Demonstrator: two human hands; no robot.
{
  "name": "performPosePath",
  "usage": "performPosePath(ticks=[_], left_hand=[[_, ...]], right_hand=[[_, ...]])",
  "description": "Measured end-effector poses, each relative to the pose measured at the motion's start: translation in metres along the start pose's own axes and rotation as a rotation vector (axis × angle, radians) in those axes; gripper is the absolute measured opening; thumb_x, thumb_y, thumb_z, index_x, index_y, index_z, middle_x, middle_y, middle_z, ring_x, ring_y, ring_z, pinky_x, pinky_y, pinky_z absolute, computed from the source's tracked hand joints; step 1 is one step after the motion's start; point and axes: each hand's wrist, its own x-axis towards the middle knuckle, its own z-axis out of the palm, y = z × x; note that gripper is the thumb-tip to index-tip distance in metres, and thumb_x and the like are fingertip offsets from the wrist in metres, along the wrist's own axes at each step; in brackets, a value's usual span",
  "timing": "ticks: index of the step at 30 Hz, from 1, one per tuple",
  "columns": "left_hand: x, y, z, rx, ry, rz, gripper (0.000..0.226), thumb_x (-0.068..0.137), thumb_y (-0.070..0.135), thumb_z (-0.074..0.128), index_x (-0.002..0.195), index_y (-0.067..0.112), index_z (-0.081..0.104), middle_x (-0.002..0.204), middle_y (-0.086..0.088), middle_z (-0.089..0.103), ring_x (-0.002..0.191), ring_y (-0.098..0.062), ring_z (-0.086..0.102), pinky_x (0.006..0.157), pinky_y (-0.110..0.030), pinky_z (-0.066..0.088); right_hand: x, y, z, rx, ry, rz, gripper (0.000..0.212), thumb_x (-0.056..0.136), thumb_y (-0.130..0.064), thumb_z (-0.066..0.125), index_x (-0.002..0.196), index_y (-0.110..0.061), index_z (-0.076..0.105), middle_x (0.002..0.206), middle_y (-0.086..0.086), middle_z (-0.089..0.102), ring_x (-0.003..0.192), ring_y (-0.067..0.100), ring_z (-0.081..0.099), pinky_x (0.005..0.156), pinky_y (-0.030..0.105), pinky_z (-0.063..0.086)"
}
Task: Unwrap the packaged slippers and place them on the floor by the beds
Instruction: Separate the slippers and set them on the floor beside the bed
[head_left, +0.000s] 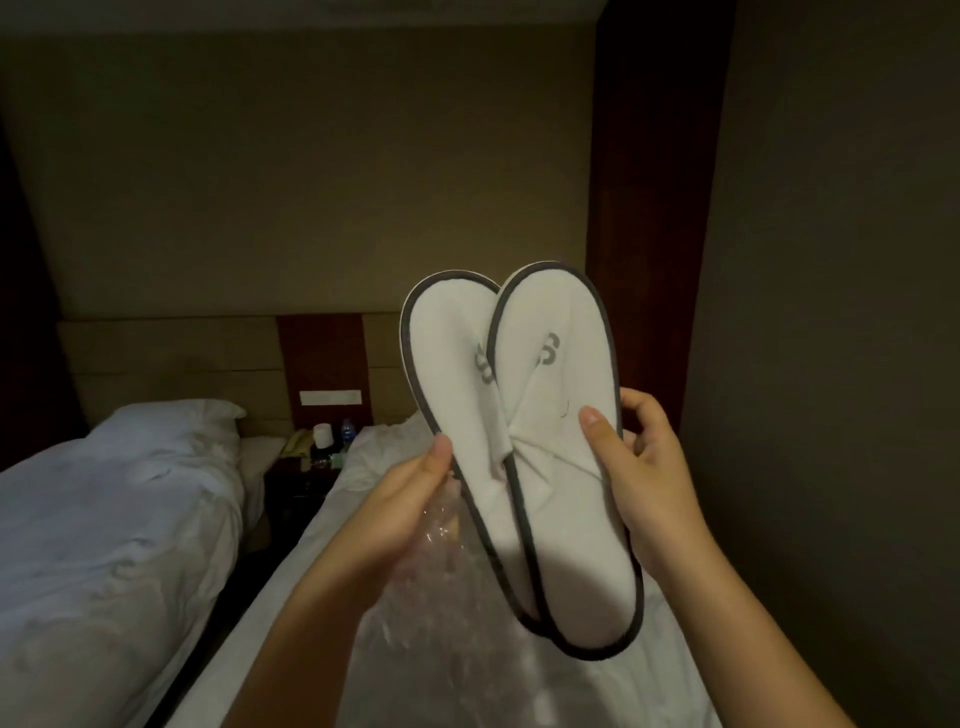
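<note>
Head view: a pair of white slippers (540, 441) with dark grey edging is held up in the air over the near bed (374, 483), toes up, one overlapping the other. Left hand (410, 504) grips the left edge of the pair, thumb on the front face; the same hand also pinches the clear plastic wrapper (431, 582), which hangs crumpled below it, off the slippers. Right hand (639, 467) clamps the right edge, thumb on the front, fingers behind. Hands are apart, one on each side of the pair. Second bed (114, 519) lies to the left; a nightstand (301, 467) with small items stands between the beds. Room dim.
</note>
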Motion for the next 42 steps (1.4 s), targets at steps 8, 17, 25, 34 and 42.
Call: performPosePath(ticks=[8,17,25,34,42], left_hand=[[0.002,0.006,-0.027,-0.015,0.282,0.128,0.035,0.065,0.071,0.067,0.092,0.049,0.072,0.096,0.018,0.075,0.087,0.0,0.071,0.06,-0.012,0.054],[0.006,-0.005,-0.036,0.03,0.459,0.119,0.012,0.089,0.026,0.065,0.095,0.028,0.075,0.09,-0.001,0.079,0.08,-0.017,0.075,0.065,-0.032,0.058],[0.01,-0.003,-0.02,0.034,0.35,0.094,0.011,0.089,0.024,0.066,0.096,0.026,0.074,0.09,0.002,0.079,0.08,-0.016,0.075,0.061,-0.026,0.059],[0.023,-0.008,-0.007,-0.049,0.266,0.023,0.021,0.088,0.023,0.065,0.106,0.016,0.073,0.095,-0.007,0.078,0.086,-0.023,0.075,0.071,-0.034,0.058],[0.031,-0.007,0.011,-0.022,0.262,0.093,0.021,0.091,0.018,0.062,0.11,0.029,0.061,0.076,0.018,0.075,0.067,-0.007,0.073,0.051,-0.021,0.056]], right_hand=[[-0.013,0.019,-0.005,-0.069,-0.131,0.102,0.027,0.09,-0.019,0.062,0.115,-0.025,0.054,0.09,-0.002,0.077,0.083,0.024,0.073,0.069,0.035,0.06],[-0.004,0.019,-0.01,-0.081,-0.064,-0.052,0.024,0.086,-0.026,0.066,0.109,-0.03,0.06,0.099,-0.002,0.075,0.093,0.016,0.071,0.075,0.03,0.056],[-0.01,0.016,-0.01,-0.128,-0.114,0.075,0.03,0.089,-0.024,0.063,0.118,-0.023,0.056,0.1,-0.003,0.076,0.09,0.016,0.072,0.076,0.034,0.059],[-0.012,0.008,-0.043,-0.023,-0.025,0.154,0.023,0.09,-0.018,0.062,0.113,-0.02,0.057,0.086,0.003,0.077,0.074,0.016,0.074,0.056,0.023,0.055],[-0.017,0.001,-0.049,-0.009,-0.053,0.159,0.023,0.089,-0.016,0.062,0.112,-0.012,0.062,0.09,0.0,0.078,0.077,0.014,0.074,0.058,0.02,0.054]])
